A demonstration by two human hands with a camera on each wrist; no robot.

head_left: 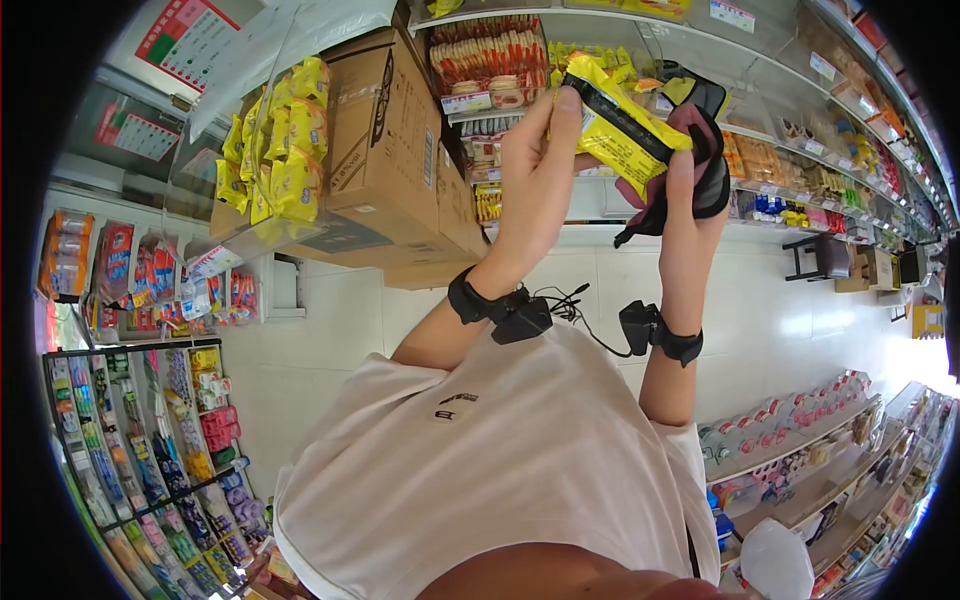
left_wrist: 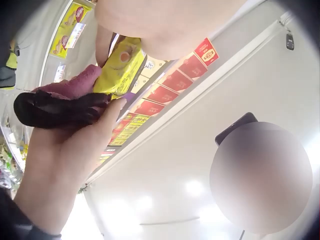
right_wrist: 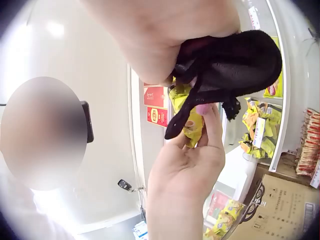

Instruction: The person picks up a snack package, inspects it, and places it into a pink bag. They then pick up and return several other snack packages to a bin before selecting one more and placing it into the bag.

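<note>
A yellow packet with a black band (head_left: 625, 125) is stretched between both hands in the head view. My left hand (head_left: 540, 170) pinches its left end with the thumb on top. At its right end, my right hand (head_left: 692, 215) pinches the packet and also holds a dark, pink-lined cloth item (head_left: 708, 165) that hangs round the fingers. The left wrist view shows the packet (left_wrist: 120, 67) between the hands, beside the pink and black cloth (left_wrist: 65, 105). In the right wrist view the black cloth (right_wrist: 230, 65) covers part of the packet (right_wrist: 194, 127).
Shelves of packaged snacks (head_left: 770, 150) stand ahead and to the right. Cardboard boxes (head_left: 375, 140) and a clear bin of yellow packets (head_left: 300, 130) are at the left. Racks of goods (head_left: 140, 430) stand lower left, more shelves (head_left: 800, 470) lower right.
</note>
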